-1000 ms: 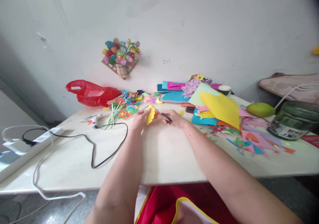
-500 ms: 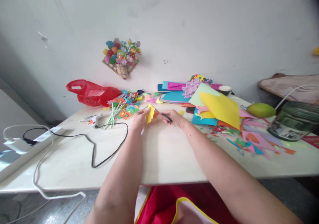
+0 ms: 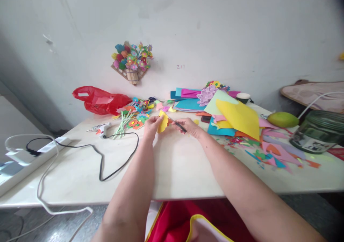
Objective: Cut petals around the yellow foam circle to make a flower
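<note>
A yellow scalloped foam or paper cutout (image 3: 163, 122) is pinched upright in my left hand (image 3: 152, 124), over the middle of the table. My right hand (image 3: 189, 126) is closed round the dark handles of a pair of scissors (image 3: 180, 126), whose blades point left to the cutout's right edge. Whether the blades touch it I cannot tell. Close behind my left hand lie orange and green flower cutouts (image 3: 133, 123) and a bundle of pale green sticks (image 3: 124, 123).
On the left are a white glue gun (image 3: 104, 130) with a black cord, a power strip (image 3: 55, 145) and a red plastic bag (image 3: 103, 101). Coloured sheets (image 3: 239, 118), scraps (image 3: 278, 152), a mango (image 3: 283, 119) and a glass jar (image 3: 317, 132) occupy the right. A flower basket (image 3: 132, 63) hangs on the wall.
The yellow cutout has turned slightly in my left hand and shows more of its face. My right hand and the scissors have shifted very little.
</note>
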Demonstrator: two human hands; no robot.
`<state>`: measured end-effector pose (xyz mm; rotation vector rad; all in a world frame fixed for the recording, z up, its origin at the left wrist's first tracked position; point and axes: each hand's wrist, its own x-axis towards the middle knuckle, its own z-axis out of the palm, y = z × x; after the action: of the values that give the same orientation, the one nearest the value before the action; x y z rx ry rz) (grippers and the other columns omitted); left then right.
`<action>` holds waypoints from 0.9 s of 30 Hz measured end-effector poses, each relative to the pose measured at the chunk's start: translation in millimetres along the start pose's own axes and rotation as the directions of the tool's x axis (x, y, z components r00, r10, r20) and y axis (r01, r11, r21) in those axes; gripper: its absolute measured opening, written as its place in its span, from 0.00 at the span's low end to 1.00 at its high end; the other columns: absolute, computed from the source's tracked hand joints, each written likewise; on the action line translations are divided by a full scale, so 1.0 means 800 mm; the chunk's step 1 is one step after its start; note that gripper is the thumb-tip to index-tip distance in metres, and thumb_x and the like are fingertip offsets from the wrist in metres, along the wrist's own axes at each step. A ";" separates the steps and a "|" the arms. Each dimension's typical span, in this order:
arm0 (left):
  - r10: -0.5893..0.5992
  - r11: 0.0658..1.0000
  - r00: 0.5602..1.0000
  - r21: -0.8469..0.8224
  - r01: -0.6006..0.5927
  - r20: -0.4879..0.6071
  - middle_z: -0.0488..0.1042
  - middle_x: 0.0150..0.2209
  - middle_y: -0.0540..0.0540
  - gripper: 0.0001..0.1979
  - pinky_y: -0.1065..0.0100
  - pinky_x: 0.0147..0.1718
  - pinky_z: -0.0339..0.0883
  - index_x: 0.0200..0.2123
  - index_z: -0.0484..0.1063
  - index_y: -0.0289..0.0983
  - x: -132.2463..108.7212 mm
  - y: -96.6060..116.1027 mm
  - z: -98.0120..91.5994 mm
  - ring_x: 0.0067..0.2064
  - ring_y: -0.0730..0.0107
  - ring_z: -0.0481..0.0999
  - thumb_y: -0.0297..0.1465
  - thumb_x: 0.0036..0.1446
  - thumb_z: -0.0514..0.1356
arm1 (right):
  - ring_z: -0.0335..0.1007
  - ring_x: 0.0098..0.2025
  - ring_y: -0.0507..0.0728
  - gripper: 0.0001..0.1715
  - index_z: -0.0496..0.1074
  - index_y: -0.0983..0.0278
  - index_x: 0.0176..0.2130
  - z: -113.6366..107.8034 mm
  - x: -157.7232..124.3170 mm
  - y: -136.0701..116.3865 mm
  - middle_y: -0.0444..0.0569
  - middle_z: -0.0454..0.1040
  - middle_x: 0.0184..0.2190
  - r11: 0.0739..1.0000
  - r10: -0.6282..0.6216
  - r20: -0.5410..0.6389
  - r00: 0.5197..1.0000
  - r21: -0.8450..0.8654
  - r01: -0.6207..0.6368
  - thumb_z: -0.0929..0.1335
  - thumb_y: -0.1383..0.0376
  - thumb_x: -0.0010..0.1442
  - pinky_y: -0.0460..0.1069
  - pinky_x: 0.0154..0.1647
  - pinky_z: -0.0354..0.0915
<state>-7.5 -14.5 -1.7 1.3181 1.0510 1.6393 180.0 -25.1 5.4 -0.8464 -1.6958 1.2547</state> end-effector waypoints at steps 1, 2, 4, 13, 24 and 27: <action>0.001 1.000 1.000 0.002 -0.001 -0.003 0.70 0.20 0.50 0.17 0.73 0.21 0.58 0.20 0.70 0.35 0.000 0.000 0.000 0.21 0.77 0.67 0.42 0.38 0.69 | 0.57 0.17 0.46 0.19 0.77 0.69 0.33 -0.001 0.001 0.001 0.43 0.67 0.19 1.000 0.004 -0.009 1.000 -0.012 -0.004 0.71 0.56 0.46 0.43 0.16 0.51; 0.003 1.000 1.000 0.004 -0.003 -0.006 0.70 0.20 0.50 0.17 0.73 0.21 0.58 0.20 0.71 0.35 0.000 0.001 0.000 0.21 0.77 0.67 0.42 0.38 0.69 | 0.57 0.17 0.46 0.19 0.77 0.69 0.34 -0.001 0.001 0.001 0.43 0.68 0.20 1.000 0.009 -0.018 1.000 -0.023 -0.010 0.71 0.57 0.46 0.43 0.16 0.51; 0.015 1.000 1.000 0.015 -0.014 -0.007 0.70 0.20 0.49 0.17 0.73 0.21 0.58 0.20 0.71 0.35 0.000 0.001 0.000 0.21 0.76 0.67 0.42 0.39 0.68 | 0.57 0.17 0.46 0.19 0.77 0.69 0.35 -0.001 0.001 -0.001 0.44 0.69 0.20 0.999 0.021 -0.032 0.999 -0.043 -0.022 0.71 0.59 0.45 0.43 0.16 0.51; 0.066 0.995 0.996 0.077 -0.070 0.058 0.71 0.21 0.49 0.17 0.74 0.21 0.59 0.19 0.70 0.35 0.001 0.001 -0.004 0.22 0.76 0.68 0.43 0.42 0.67 | 0.59 0.19 0.46 0.17 0.77 0.69 0.36 -0.002 -0.002 -0.008 0.45 0.72 0.22 0.998 0.038 -0.020 0.999 -0.045 -0.038 0.72 0.62 0.45 0.42 0.16 0.53; 0.102 0.984 0.987 0.131 -0.119 0.125 0.71 0.26 0.48 0.17 0.70 0.26 0.61 0.20 0.68 0.36 0.005 -0.007 -0.008 0.27 0.73 0.69 0.43 0.46 0.64 | 0.57 0.18 0.46 0.23 0.77 0.69 0.37 -0.011 -0.005 -0.009 0.43 0.69 0.21 0.990 0.060 -0.012 0.998 -0.125 -0.061 0.74 0.59 0.41 0.43 0.17 0.53; 0.147 0.955 0.987 0.250 -0.160 0.072 0.71 0.26 0.48 0.16 0.68 0.31 0.62 0.20 0.68 0.37 0.010 -0.011 -0.011 0.29 0.70 0.70 0.43 0.46 0.64 | 0.56 0.20 0.46 0.24 0.77 0.70 0.36 -0.011 -0.003 -0.007 0.42 0.67 0.20 0.988 0.025 0.001 1.000 -0.151 -0.025 0.74 0.58 0.40 0.44 0.19 0.53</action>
<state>-16.9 -4.9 -7.7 1.6393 1.1832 1.6111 188.8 -25.5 11.3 -0.9580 -1.8053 1.1555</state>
